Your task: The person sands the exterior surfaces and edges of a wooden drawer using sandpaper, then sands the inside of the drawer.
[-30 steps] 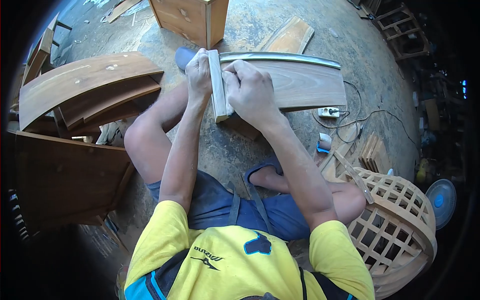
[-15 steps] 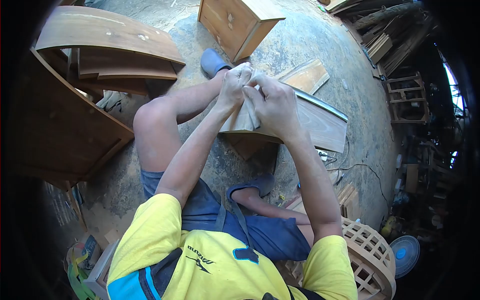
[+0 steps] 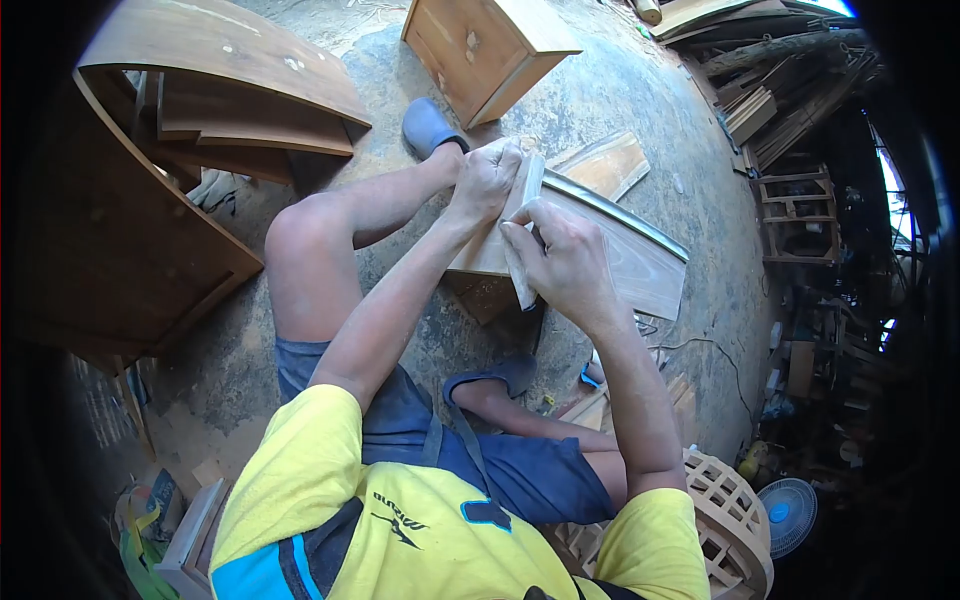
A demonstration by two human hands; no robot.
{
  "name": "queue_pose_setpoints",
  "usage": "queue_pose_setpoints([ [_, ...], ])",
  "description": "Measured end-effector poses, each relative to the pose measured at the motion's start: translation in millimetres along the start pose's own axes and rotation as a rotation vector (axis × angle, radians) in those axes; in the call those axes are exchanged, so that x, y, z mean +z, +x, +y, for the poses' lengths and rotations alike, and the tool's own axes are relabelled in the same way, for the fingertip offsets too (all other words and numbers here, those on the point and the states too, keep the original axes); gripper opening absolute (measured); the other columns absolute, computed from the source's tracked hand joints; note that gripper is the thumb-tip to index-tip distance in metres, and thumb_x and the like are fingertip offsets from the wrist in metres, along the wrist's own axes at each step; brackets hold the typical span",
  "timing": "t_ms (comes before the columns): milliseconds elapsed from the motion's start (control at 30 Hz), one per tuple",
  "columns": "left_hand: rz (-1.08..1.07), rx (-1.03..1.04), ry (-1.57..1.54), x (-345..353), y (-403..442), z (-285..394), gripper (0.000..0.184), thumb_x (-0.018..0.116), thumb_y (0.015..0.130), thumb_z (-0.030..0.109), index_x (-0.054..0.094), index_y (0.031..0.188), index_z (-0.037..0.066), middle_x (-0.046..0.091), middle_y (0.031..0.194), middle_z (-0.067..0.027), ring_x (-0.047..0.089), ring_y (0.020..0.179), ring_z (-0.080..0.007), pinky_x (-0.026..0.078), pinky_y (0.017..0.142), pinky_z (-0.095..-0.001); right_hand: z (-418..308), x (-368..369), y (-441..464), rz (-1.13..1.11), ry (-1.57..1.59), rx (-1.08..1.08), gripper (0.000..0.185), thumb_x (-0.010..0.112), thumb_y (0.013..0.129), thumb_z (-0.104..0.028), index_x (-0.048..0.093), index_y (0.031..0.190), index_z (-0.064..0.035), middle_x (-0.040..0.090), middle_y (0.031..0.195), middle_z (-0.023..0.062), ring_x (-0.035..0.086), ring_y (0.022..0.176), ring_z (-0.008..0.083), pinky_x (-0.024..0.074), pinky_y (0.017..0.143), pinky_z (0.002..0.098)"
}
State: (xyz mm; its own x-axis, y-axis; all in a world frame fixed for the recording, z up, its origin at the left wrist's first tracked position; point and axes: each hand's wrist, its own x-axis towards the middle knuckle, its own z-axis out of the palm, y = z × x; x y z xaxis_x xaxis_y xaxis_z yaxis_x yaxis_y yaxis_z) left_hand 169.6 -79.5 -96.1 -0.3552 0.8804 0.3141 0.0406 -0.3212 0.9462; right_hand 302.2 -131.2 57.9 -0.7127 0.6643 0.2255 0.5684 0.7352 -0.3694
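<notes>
Seemingly clasping wooden strip (image 3: 530, 185), left hand (image 3: 488, 176) fisted, right hand (image 3: 565, 252) curled

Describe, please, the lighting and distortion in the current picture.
In the head view, black edges flank a bulging, wide-angle image; cool light brightens the floor; the silvery strip along the wooden board glints; the left hand and right hand are well lit; far right falls into shadow.
</notes>
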Motion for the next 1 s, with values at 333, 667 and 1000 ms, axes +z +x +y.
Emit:
queue_pose_setpoints([
  [333,0.221,0.180,0.056,-20,-11,59,0.031,0.053,0.108,0.022,0.066,0.096,-0.003,0.068,0.080,-0.0106,0.066,0.081,-0.0181,0.052,0.078,-0.0347,25,-30,13,0.479,0.325,0.453,0.017,0.074,0.098,-0.017,0.070,0.103,-0.0011,0.070,0.077,0.0071,0.065,0.067,0.0118,0.0496,0.061,0.0292],
  [667,-0.758,-0.618,-0.363,-52,-167,174,0.029,0.060,0.107,0.014,0.061,0.129,-0.005,0.074,0.108,-0.0113,0.073,0.098,-0.0187,0.061,0.086,-0.0343,-63,23,-147,0.557,0.831,0.572,0.024,0.073,0.099,-0.015,0.068,0.119,-0.0030,0.071,0.093,0.0068,0.066,0.076,0.0097,0.0552,0.066,0.0276],
  [1000,-0.629,-0.349,-0.061,-45,-204,170,0.032,0.060,0.105,0.004,0.056,0.137,-0.002,0.072,0.118,-0.0137,0.071,0.107,-0.0196,0.060,0.091,-0.0355,-92,43,-189,0.648,0.451,0.566,0.025,0.078,0.094,-0.016,0.071,0.112,-0.0008,0.070,0.103,0.0122,0.074,0.089,0.0213,0.0592,0.077,0.0335],
])
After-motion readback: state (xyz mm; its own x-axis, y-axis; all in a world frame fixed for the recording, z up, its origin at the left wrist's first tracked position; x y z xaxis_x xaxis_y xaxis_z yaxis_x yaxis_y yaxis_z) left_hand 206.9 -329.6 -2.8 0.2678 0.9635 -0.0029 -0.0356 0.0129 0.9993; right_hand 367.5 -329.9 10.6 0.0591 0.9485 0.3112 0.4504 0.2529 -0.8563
